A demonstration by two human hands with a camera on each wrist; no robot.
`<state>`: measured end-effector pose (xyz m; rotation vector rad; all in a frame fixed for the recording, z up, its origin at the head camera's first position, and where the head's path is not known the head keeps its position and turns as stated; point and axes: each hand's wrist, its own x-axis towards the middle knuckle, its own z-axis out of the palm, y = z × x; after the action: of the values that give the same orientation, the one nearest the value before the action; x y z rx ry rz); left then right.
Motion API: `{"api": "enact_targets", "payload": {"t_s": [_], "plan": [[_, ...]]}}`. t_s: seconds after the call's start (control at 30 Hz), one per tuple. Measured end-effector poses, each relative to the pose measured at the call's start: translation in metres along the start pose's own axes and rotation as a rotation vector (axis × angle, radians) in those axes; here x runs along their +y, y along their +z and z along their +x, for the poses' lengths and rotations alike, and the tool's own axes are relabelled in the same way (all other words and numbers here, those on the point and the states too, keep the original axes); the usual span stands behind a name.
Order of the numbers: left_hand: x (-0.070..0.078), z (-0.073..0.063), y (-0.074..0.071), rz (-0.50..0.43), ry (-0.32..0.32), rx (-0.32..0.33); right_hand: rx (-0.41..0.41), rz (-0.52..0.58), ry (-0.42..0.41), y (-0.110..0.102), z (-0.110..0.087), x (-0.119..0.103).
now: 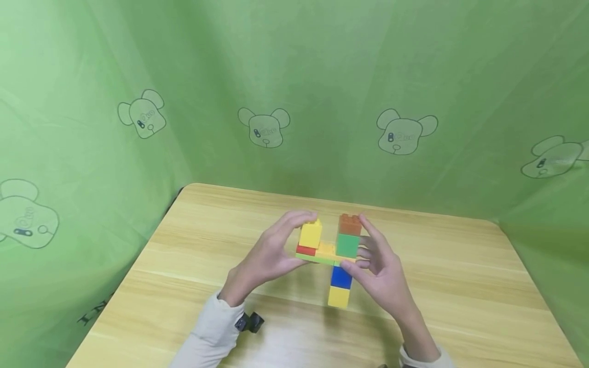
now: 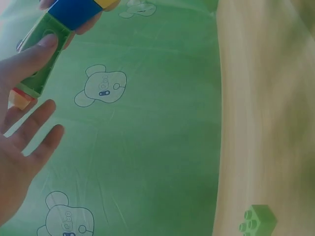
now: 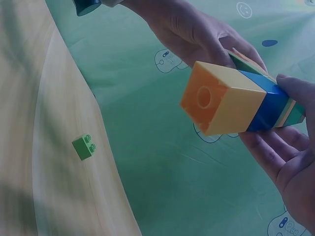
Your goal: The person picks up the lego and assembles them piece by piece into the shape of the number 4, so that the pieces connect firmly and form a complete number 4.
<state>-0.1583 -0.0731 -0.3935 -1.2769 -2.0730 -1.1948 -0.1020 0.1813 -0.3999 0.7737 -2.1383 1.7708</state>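
Note:
Between both hands, above the table, is a building-block model. My left hand (image 1: 271,250) grips its left end, fingers at the top of a yellow block (image 1: 310,233) and thumb under the light green plate (image 1: 317,259). Below the yellow block is a red piece (image 1: 306,250). On the right, my right hand (image 1: 384,278) holds the column, with the thumb near the joint above a blue block (image 1: 341,277) and a fingertip beside the brown block (image 1: 350,225). A green block (image 1: 347,245) sits under the brown one. The lowest piece is another yellow block (image 3: 231,98), its hollow underside showing.
A loose green block (image 3: 83,146) lies on the wooden table (image 1: 184,266); both wrist views show it. Green cloth (image 1: 313,168) with mouse-head drawings stands behind and beside the table. A small black device (image 1: 248,322) is at the left sleeve.

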Motion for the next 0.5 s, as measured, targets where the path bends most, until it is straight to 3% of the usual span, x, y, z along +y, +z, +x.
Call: {"api": "enact_targets", "payload": {"t_s": [0.23, 0.5], "plan": [[-0.0011, -0.0009, -0.0013, 0.016, 0.035, 0.057, -0.002, 0.051, -0.062, 0.0014, 0.0008, -0.0018], [-0.0002, -0.0022, -0.0017, -0.006, 0.054, 0.070, -0.016, 0.086, -0.053, 0.0005, 0.0015, -0.0026]]}}
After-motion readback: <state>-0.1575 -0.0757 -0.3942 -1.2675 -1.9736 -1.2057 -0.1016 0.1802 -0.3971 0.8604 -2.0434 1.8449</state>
